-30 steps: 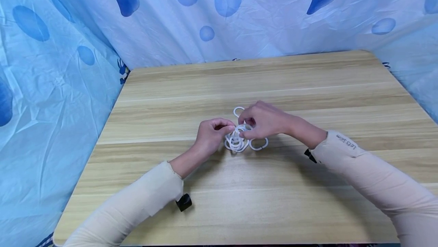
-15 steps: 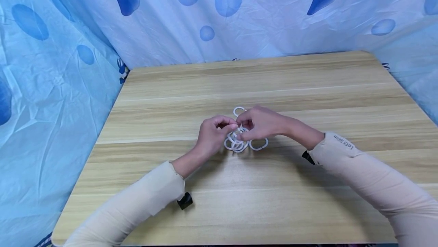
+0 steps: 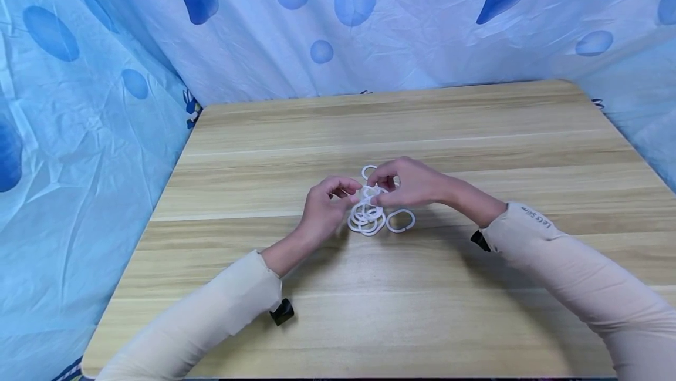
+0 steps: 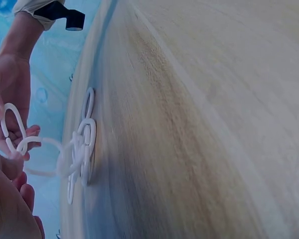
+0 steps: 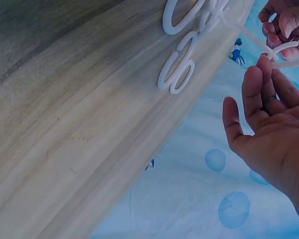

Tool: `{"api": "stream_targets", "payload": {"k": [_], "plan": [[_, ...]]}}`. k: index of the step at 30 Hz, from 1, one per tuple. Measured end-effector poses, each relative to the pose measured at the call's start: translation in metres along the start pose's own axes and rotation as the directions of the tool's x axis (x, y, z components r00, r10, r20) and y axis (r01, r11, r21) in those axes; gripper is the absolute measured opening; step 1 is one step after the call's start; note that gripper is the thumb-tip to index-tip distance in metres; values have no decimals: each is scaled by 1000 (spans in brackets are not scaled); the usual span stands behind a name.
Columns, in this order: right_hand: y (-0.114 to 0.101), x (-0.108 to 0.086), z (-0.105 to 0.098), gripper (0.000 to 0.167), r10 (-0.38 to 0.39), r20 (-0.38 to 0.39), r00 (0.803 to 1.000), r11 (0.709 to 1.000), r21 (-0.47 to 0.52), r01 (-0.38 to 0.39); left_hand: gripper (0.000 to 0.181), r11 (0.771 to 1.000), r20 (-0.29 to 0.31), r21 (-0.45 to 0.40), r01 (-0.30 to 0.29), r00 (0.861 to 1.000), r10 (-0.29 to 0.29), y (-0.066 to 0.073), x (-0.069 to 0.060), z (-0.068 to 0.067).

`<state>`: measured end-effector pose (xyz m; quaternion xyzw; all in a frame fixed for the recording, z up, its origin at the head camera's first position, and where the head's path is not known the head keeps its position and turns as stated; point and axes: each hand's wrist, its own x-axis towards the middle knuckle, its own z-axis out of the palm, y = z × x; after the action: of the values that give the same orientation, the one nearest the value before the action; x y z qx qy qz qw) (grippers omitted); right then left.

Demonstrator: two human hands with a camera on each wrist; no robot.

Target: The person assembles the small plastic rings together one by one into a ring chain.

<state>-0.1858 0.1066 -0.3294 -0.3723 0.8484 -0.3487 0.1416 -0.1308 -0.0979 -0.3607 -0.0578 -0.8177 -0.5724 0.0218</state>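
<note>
Oval white plastic rings, each with a small gap like shower curtain rings, lie in a heap (image 3: pixel 365 220) at mid-table. Above it, my right hand (image 3: pixel 414 184) pinches one white ring (image 4: pixel 12 106) by its side between thumb and fingers. My left hand (image 3: pixel 327 204) comes in from the other side and pinches near where that ring meets another ring. From there a linked ring (image 4: pixel 40 173) hangs down towards the heap, seen in the left wrist view. Fingers partly hide the joint in every view.
A single ring (image 3: pixel 402 211) lies right of the heap, and another ring (image 3: pixel 368 167) pokes out beyond it, partly behind the right hand. The wooden table (image 3: pixel 422 322) spreads around; blue patterned curtains (image 3: pixel 422 34) hang behind and left.
The hands, close together half a second ago, have moved slightly apart. The right hand has shifted a little up and right with its ring, so the rings between the hands show more clearly.
</note>
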Motion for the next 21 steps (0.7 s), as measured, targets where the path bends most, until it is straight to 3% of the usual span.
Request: {"api": "stream_targets", "payload": {"k": [5, 12, 16, 21], "plan": [[2, 0, 2, 21, -26, 12, 1000, 997, 72, 25, 17, 998, 15, 10, -55, 998, 54, -1, 0, 1], [3, 0, -1, 27, -38, 51, 998, 990, 136, 31, 13, 999, -6, 15, -51, 999, 51, -1, 1, 0], [7, -2, -12, 33, -1, -17, 1000, 995, 99, 3, 9, 1000, -16, -23, 6, 1000, -7, -1, 1, -1], [18, -7, -22, 23, 28, -134, 991, 998, -52, -35, 12, 990, -18, -88, 111, 993, -113, -1, 0, -4]]}}
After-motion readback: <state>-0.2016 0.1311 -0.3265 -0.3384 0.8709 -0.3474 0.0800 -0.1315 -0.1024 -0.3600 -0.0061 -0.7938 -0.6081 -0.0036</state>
